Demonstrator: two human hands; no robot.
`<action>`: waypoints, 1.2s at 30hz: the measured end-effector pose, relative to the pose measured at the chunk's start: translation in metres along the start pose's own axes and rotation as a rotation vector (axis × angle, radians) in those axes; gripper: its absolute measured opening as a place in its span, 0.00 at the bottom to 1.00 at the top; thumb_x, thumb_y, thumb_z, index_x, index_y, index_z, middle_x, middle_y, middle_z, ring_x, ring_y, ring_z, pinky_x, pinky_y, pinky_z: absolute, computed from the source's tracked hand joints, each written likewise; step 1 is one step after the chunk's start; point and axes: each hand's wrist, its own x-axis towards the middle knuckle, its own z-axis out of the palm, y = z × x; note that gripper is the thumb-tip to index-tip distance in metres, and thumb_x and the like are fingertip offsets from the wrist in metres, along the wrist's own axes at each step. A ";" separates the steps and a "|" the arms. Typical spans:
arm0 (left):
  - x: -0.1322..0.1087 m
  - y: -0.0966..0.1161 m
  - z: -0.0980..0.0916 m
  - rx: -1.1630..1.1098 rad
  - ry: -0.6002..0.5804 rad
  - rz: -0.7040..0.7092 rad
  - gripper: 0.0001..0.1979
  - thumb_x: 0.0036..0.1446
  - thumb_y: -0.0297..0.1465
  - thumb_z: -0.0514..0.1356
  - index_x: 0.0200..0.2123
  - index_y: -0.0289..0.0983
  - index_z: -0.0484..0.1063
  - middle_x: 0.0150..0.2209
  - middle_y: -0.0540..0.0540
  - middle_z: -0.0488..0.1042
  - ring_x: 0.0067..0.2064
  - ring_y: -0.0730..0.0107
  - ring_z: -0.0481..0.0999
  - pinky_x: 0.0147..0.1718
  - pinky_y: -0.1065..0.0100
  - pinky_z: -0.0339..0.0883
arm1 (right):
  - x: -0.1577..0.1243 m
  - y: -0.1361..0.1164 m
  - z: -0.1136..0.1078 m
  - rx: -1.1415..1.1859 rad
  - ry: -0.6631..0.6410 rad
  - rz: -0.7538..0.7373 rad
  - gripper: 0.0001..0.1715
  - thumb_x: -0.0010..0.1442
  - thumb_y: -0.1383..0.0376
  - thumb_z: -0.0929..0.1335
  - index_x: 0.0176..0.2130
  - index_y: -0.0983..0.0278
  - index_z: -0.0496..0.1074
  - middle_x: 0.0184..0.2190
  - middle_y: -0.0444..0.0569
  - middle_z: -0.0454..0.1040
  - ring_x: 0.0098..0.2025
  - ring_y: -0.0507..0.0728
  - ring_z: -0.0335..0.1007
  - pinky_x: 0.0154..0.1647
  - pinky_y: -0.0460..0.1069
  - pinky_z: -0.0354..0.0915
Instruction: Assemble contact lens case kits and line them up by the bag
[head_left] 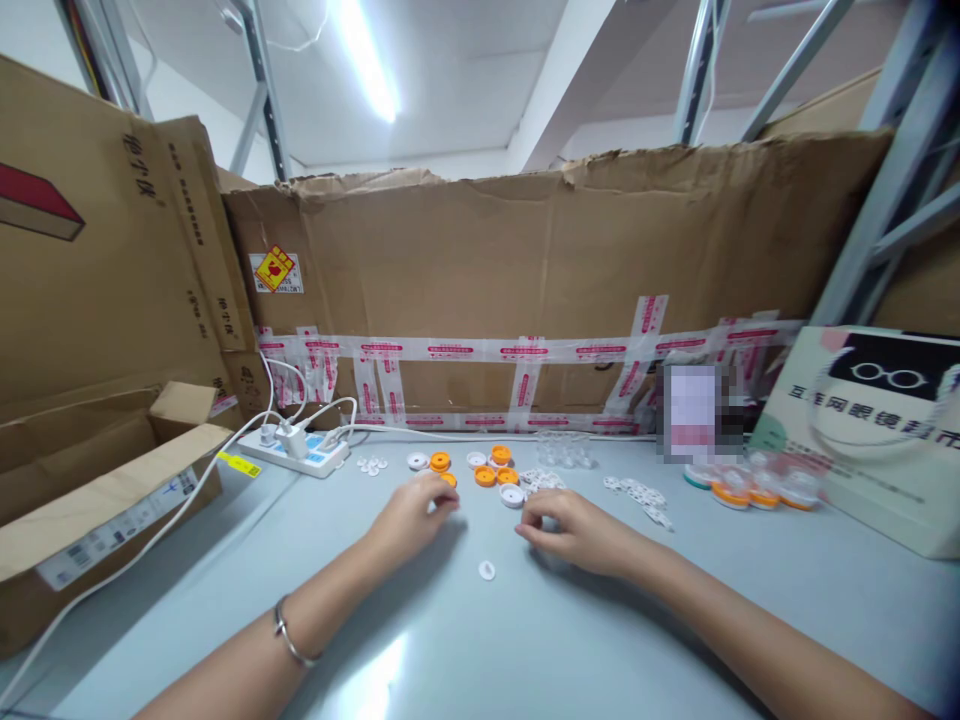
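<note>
My left hand (417,516) hovers over the table beside several orange round caps (486,476), its fingers curled toward the thumb. Anything between those fingertips is too small or hidden to make out. To the right, my right hand (574,527) is loosely closed, near a white round cap (512,496) and a pile of small white pieces (541,480). Its fingertips also hide whatever they may hold. A single small white disc (487,571) lies on the table between and nearer than both hands. Another white cap (418,461) sits behind my left hand.
Small white pieces (373,465) lie at left and more white pieces (637,492) at right. Clear plastic parts (566,452) stand behind. Lidded orange and clear containers (761,488) sit by a paper bag (870,450). A power strip (296,450) and open carton (112,510) occupy the left.
</note>
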 end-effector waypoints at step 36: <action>-0.015 0.019 -0.005 0.129 -0.238 0.609 0.11 0.58 0.24 0.52 0.34 0.39 0.75 0.32 0.46 0.74 0.34 0.69 0.70 0.35 0.70 0.58 | 0.002 -0.013 0.021 0.179 -0.016 0.064 0.21 0.45 0.56 0.72 0.38 0.64 0.71 0.30 0.46 0.69 0.33 0.55 0.65 0.33 0.47 0.62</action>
